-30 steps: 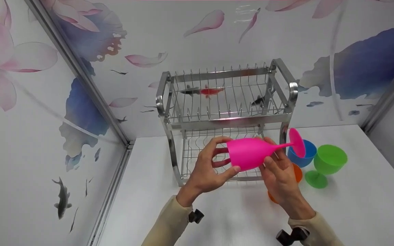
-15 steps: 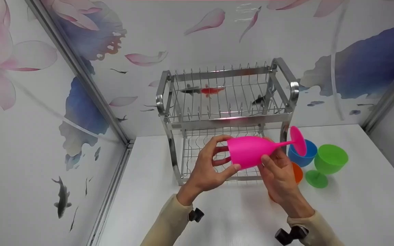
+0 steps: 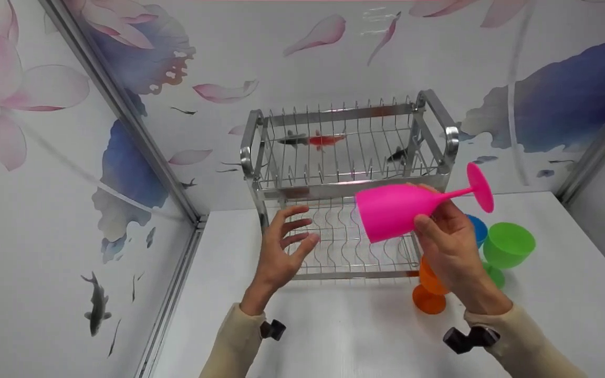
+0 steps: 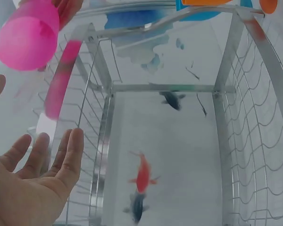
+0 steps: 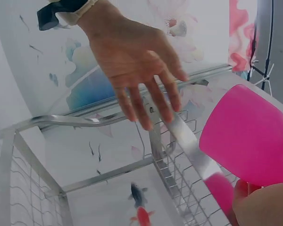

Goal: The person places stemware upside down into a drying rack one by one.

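Observation:
A bright pink plastic goblet (image 3: 397, 212) lies tilted sideways in the air before the rack, its mouth to the left and its foot to the upper right. My right hand (image 3: 452, 247) grips its bowl from the right side, thumb in front and fingers behind. To the left of the goblet, my left hand (image 3: 284, 252) is apart from it, fingers spread and holding nothing. In the left wrist view the left hand (image 4: 42, 174) shows its open palm beside the rack's wires, while the goblet's mouth (image 4: 26, 42) faces that camera.
A two-tier metal dish rack (image 3: 352, 186) stands at the back of the white table (image 3: 344, 331). Right of it are an orange goblet (image 3: 429, 299), a green goblet (image 3: 510, 244) and a blue cup (image 3: 478, 228), partly hidden by the right hand. Patterned panels (image 3: 292, 68) enclose the table.
My left hand has let go of the goblet's rim and moved left. My right hand has lifted the goblet up and slightly right, uncovering more of the orange goblet.

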{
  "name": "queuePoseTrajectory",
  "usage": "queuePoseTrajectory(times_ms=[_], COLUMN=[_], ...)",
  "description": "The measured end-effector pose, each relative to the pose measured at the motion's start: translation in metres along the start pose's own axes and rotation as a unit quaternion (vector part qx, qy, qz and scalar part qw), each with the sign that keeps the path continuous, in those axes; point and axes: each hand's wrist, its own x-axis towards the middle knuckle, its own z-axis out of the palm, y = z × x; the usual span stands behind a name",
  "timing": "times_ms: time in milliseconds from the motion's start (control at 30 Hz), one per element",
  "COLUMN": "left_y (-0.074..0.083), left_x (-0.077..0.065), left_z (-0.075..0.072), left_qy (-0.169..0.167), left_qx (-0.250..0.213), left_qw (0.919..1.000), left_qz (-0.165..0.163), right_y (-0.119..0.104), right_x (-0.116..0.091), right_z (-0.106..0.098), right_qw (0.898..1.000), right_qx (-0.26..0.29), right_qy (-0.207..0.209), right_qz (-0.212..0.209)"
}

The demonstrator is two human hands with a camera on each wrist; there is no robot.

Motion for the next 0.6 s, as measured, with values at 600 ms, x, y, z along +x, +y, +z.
queuePoseTrajectory(times_ms=[600], left_y=[-0.081], left_x=[-0.012], left_z=[-0.059], left_qy=[0.166], left_qx=[0.167], left_qw=[0.9633], left_qz=[-0.128], right_y=[-0.112], right_x=[0.088], right_z=[0.029], right_qw=[0.961], right_qx=[-0.264], right_qy=[-0.077], right_qz=[0.012])
